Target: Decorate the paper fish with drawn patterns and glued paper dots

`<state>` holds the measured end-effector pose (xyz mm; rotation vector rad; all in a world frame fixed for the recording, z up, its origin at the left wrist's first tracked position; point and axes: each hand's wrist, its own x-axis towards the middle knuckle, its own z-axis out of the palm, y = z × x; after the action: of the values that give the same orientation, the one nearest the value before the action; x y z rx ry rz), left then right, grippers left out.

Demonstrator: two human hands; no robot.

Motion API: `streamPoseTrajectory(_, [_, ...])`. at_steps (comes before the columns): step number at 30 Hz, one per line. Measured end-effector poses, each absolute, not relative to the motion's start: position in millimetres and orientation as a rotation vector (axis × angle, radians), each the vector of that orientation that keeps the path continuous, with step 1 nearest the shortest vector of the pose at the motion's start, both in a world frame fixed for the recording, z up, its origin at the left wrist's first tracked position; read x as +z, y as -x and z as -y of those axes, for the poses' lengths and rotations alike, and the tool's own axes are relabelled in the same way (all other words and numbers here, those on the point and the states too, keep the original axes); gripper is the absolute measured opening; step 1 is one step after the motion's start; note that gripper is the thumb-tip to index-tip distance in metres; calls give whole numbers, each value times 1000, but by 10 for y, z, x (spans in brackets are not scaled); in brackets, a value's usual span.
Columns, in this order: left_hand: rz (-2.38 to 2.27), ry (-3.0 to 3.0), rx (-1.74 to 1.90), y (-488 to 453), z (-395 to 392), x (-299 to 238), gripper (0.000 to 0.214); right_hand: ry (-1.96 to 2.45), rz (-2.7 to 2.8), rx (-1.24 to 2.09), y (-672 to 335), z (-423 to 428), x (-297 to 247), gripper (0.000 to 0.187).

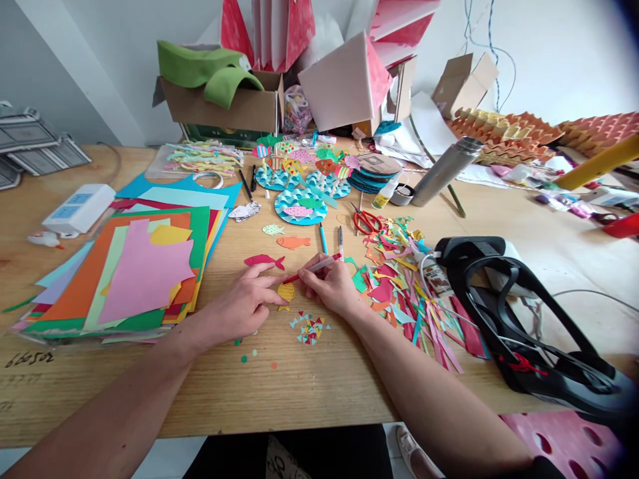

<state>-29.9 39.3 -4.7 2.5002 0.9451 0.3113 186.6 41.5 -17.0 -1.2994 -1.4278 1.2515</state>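
Observation:
Near the middle of the table lies a small yellow paper fish (pixel 286 293) with dark lines drawn on it. My right hand (pixel 327 286) is closed round a red marker pen (pixel 319 265), its tip at the fish's upper edge. Fingers stretched out, my left hand (pixel 249 299) rests flat on the table with its fingertips at the fish's left side. A dark red paper fish (pixel 264 260) lies just beyond the left hand, with an orange fish (pixel 293 242) and a pale green fish (pixel 273 229) behind it. Tiny paper triangles (pixel 310 328) are heaped below the yellow fish.
Coloured paper sheets (pixel 144 273) are stacked at left. Colourful scraps (pixel 394 286), red-handled scissors (pixel 368 221) and a black headset (pixel 519 313) lie at right. Blue wave-trimmed discs (pixel 301 216) with paper fish stand farther back, beside a steel flask (pixel 446 171). A cardboard box (pixel 224 106) is behind.

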Motion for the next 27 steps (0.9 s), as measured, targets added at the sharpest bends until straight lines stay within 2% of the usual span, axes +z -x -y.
streamPoseTrajectory(27, [-955, -2470, 325, 301, -410, -69, 57, 1292, 1418, 1280, -1872, -419, -195, 29])
